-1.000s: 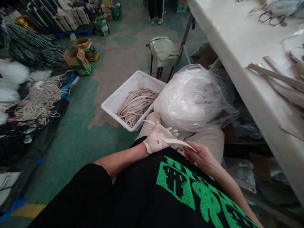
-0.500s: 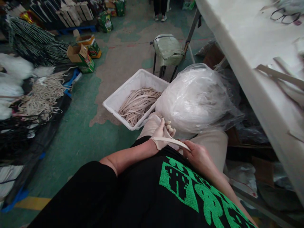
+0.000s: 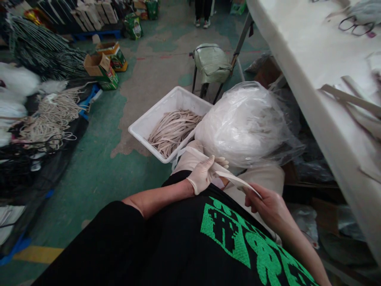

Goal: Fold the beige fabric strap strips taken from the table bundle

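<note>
A flat off-white strap (image 3: 235, 179) runs across my lap between my two hands. My left hand (image 3: 203, 174), in a pale thin glove, is closed loosely around the strap, thumb on top and fingertips showing beyond it. Bare, my right hand (image 3: 268, 204) pinches the strap's right-hand part between thumb and fingers. Another length of strap slants up from the left hand over my left thigh toward the bin. Just beyond my knees, a white plastic bin (image 3: 145, 145) holds a heap of similar beige straps (image 3: 175, 131). A large clear plastic bag (image 3: 244, 123) of whitish contents bulges beside it.
A white table (image 3: 300, 67) edges my right side, with eyeglasses (image 3: 355, 27) and strips on it. Behind the bin stands a stool with a green wrapped seat (image 3: 212, 63). Cord bundles (image 3: 53, 115) and cartons (image 3: 102, 71) lie left. A person's legs (image 3: 203, 12) show far ahead.
My right hand has moved right and slightly down, drawing the strap along. The left hand's fingers have straightened somewhat, and the strap no longer crosses over its wrist.
</note>
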Available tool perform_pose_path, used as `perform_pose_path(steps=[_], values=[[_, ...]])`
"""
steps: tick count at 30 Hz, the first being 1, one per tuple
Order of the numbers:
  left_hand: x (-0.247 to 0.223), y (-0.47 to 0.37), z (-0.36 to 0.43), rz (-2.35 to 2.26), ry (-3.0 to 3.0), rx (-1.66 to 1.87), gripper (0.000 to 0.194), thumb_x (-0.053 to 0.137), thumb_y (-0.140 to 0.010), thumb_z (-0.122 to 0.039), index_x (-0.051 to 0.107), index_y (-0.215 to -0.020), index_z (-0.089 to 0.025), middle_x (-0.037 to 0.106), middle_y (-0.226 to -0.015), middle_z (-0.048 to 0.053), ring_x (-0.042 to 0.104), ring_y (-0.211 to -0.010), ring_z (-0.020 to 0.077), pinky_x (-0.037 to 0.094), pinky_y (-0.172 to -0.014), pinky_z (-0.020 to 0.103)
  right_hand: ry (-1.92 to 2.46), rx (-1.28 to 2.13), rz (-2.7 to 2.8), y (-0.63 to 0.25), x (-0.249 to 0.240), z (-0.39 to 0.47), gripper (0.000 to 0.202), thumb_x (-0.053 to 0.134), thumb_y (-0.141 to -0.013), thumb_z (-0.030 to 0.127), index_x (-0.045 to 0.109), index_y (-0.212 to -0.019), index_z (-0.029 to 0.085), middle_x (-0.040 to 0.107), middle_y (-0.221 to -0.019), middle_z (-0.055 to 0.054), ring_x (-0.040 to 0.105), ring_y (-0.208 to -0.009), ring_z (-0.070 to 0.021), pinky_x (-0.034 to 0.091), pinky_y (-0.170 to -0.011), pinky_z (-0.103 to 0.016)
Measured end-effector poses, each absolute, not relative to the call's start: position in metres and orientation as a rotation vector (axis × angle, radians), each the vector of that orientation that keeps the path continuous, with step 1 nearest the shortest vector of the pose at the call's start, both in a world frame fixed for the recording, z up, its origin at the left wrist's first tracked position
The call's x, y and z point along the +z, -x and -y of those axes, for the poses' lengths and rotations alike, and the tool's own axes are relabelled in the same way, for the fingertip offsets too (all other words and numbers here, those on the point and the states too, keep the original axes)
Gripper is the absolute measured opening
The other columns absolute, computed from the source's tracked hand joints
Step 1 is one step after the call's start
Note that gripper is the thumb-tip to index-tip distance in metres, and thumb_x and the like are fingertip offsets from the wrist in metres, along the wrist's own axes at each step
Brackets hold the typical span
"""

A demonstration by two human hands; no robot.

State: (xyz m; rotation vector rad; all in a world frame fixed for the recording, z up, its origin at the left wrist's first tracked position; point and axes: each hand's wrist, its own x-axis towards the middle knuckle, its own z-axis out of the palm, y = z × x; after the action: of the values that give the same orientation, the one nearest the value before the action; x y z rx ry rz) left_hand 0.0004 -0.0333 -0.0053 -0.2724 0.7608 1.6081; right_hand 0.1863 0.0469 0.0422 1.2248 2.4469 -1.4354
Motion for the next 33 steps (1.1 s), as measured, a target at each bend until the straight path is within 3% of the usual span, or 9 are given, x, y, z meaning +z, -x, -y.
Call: perform_pose_path(steps=[6,10,17,23,28,33], values=[[-0.010,-0.010,0.038,-0.825,0.150,1.574,0.033,0.083,-0.074,-0.041,0.076,-0.083,-0.011,0.078,-0.088,0.012,0.073,-0.093,0.0253,0.049,-0.102,0.043,-1.303,-1.080,-2.582,-0.204,0.047,-0.047,0.024,0.053,-0.079,0.040,0.070,-0.074,0.023,0.063,-0.051,-0.001,0.056,-0.043,-0.0174,0.039,-0.046,-0.027],[-0.015,-0.016,0.039,-0.825,0.105,1.543,0.038,0.084,-0.070,-0.047,0.075,-0.083,-0.012,0.077,-0.088,0.012,0.072,-0.092,0.0250,0.051,-0.095,0.040,-1.279,-1.165,-2.607,-0.201,0.053,-0.042,0.028,0.051,-0.081,0.040,0.072,-0.077,0.022,0.060,-0.047,0.000,0.054,-0.043,-0.0167,0.039,-0.047,-0.027],[-0.020,-0.018,0.037,-0.798,0.076,1.429,0.041,0.084,-0.069,-0.048,0.076,-0.082,-0.010,0.076,-0.081,0.010,0.068,-0.071,0.0183,0.053,-0.077,0.034,-1.188,-1.305,-2.588,-0.172,0.037,-0.042,0.030,0.048,-0.084,0.040,0.070,-0.076,0.022,0.064,-0.054,-0.001,0.057,-0.048,-0.0168,0.040,-0.050,-0.026],[-0.017,-0.009,0.035,-0.860,0.205,1.565,0.033,0.083,-0.072,-0.044,0.074,-0.075,-0.012,0.076,-0.085,0.010,0.069,-0.079,0.0188,0.052,-0.088,0.036,-1.134,-1.376,-2.344,-0.190,0.029,-0.047,0.042,0.042,-0.090,0.053,0.063,-0.072,0.022,0.066,-0.058,-0.002,0.060,-0.050,-0.0175,0.044,-0.051,-0.027],[-0.017,-0.014,0.031,-0.849,0.108,1.485,0.033,0.081,-0.074,-0.044,0.074,-0.076,-0.011,0.075,-0.083,0.010,0.070,-0.080,0.0195,0.051,-0.091,0.037,-1.161,-1.400,-2.462,-0.170,0.030,-0.045,0.036,0.044,-0.089,0.049,0.058,-0.069,0.023,0.063,-0.055,-0.001,0.058,-0.048,-0.0164,0.042,-0.050,-0.027],[-0.015,-0.006,0.031,-0.939,0.086,1.616,0.037,0.082,-0.072,-0.049,0.075,-0.077,-0.012,0.076,-0.085,0.011,0.071,-0.086,0.0229,0.051,-0.091,0.038,-1.124,-1.451,-2.419,-0.176,0.031,-0.051,0.044,0.042,-0.092,0.053,0.059,-0.066,0.022,0.062,-0.053,-0.002,0.057,-0.049,-0.0163,0.043,-0.051,-0.027]])
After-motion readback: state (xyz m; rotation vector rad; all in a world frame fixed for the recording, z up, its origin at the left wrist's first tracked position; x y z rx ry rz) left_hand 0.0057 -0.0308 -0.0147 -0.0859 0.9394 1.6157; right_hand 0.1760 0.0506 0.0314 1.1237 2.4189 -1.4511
